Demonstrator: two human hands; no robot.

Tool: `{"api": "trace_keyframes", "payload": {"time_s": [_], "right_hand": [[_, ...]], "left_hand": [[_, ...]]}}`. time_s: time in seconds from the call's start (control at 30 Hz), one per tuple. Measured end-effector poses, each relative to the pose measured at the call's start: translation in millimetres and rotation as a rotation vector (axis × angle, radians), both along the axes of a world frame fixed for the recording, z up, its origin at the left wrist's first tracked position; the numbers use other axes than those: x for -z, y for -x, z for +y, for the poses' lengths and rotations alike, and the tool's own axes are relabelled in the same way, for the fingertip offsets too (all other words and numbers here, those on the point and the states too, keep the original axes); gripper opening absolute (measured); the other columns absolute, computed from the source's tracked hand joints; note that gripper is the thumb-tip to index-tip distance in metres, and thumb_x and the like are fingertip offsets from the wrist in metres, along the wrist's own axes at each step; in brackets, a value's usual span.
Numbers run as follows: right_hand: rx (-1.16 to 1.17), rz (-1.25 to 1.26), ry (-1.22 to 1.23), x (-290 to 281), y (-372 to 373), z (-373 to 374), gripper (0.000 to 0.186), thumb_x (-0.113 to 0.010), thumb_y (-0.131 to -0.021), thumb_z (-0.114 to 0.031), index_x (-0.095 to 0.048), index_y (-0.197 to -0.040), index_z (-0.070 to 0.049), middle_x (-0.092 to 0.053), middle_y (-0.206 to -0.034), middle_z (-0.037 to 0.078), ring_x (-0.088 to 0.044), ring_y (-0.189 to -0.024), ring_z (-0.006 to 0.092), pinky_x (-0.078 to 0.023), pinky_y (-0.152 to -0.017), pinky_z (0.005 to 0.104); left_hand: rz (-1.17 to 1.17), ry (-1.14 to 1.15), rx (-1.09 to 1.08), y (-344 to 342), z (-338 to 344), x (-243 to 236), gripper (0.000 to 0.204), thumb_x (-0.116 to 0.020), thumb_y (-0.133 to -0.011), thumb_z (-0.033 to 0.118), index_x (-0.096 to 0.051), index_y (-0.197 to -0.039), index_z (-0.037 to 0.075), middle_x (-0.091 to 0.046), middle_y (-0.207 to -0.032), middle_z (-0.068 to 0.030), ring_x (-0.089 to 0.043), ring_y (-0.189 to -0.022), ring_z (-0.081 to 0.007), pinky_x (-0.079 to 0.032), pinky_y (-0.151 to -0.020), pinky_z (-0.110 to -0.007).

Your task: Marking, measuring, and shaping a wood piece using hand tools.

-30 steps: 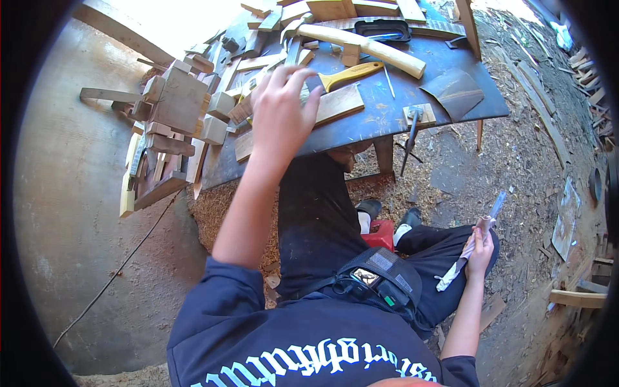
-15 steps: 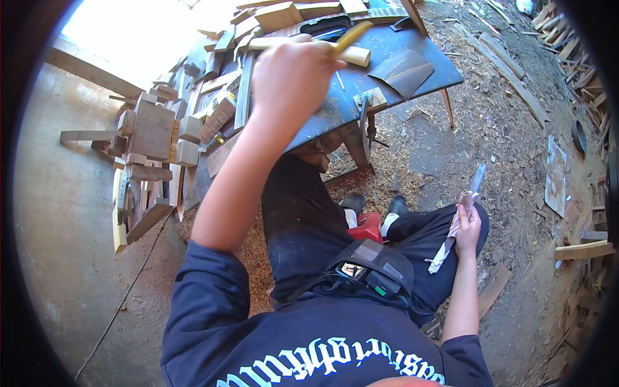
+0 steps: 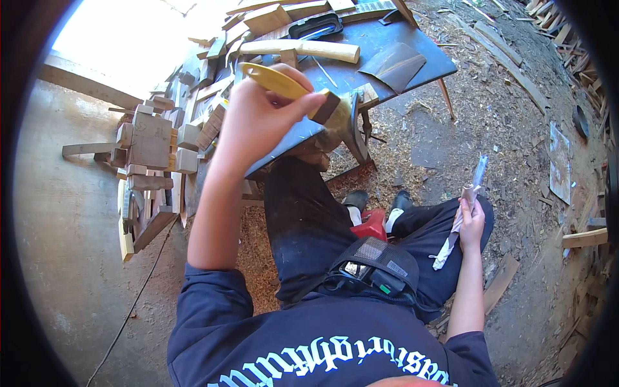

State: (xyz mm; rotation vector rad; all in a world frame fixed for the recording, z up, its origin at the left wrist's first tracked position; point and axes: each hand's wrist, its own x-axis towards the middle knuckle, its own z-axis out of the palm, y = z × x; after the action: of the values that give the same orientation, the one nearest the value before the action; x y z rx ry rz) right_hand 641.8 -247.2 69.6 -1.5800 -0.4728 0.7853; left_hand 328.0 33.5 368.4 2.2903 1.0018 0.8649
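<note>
My left hand point(image 3: 261, 119) is closed around a brush with a yellow handle point(image 3: 276, 79). Its dark bristle end points down at the clamp point(image 3: 354, 116) on the table's near corner, where dust hangs; whether they touch I cannot tell. Beyond the brush, a long pale wooden handle point(image 3: 309, 49) lies across a small block on the blue table point(image 3: 412, 45). Over my right thigh, my right hand point(image 3: 472, 222) grips a slim long piece, wrapped in whitish material, with a clear bluish end point(image 3: 480, 171).
A dark sheet point(image 3: 393, 66) and an open black case point(image 3: 316, 27) lie on the table. Wood blocks point(image 3: 151, 138) are stacked on the left. A cable point(image 3: 135, 300) runs along the floor. Shavings point(image 3: 419, 135) cover the ground, and wood scraps point(image 3: 580, 71) pile up at right.
My left hand has come down and nearer with the brush, turning its bristle end toward the table corner. The wooden handle now shows uncovered. My right hand has stayed about the same.
</note>
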Motion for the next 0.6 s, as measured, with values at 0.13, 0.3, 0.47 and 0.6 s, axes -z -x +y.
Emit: {"api": "trace_keyframes", "payload": {"time_s": [0.13,0.3,0.47,0.6], "right_hand": [[-0.073,0.014,0.049,-2.8,-2.8,2.2,0.023,-0.061,-0.103,-0.02,-0.065,-0.11,0.002,-0.06,-0.084,-0.003,-0.051,-0.07,0.0046,-0.04,-0.062,0.0222],[-0.01,-0.129,0.072,-16.5,6.2,12.1,0.02,-0.062,-0.101,-0.018,-0.066,-0.107,0.001,-0.057,-0.079,-0.005,-0.049,-0.067,0.0036,-0.038,-0.059,0.0227],[0.013,-0.32,0.136,-27.0,10.4,9.3,0.017,-0.067,-0.097,-0.019,-0.066,-0.102,-0.002,-0.06,-0.075,-0.002,-0.052,-0.064,0.0065,-0.043,-0.058,0.0264],[-0.062,-0.343,0.229,-13.2,16.2,9.4,0.024,-0.07,-0.092,-0.019,-0.071,-0.108,-0.002,-0.066,-0.074,0.007,-0.059,-0.067,0.0118,-0.047,-0.061,0.0328]], "left_hand": [[-0.062,0.072,-0.002,10.8,7.6,10.2,0.02,-0.078,-0.09,0.019,-0.07,-0.095,0.002,-0.072,-0.084,-0.004,-0.07,-0.079,-0.0094,-0.056,-0.067,-0.025],[-0.118,0.502,0.049,28.0,12.6,1.4,0.022,-0.074,-0.094,0.018,-0.066,-0.095,-0.002,-0.07,-0.083,-0.0092,-0.07,-0.074,-0.012,-0.059,-0.063,-0.025],[0.167,-0.072,-0.2,33.8,15.0,9.3,0.024,-0.075,-0.092,0.022,-0.065,-0.083,0.002,-0.067,-0.061,-0.0104,-0.069,-0.058,-0.0163,-0.051,-0.056,-0.032],[-0.17,0.524,0.037,25.3,0.5,14.1,0.02,-0.072,-0.095,0.015,-0.062,-0.096,-0.003,-0.071,-0.087,-0.0089,-0.071,-0.075,-0.0136,-0.059,-0.06,-0.026]]}}
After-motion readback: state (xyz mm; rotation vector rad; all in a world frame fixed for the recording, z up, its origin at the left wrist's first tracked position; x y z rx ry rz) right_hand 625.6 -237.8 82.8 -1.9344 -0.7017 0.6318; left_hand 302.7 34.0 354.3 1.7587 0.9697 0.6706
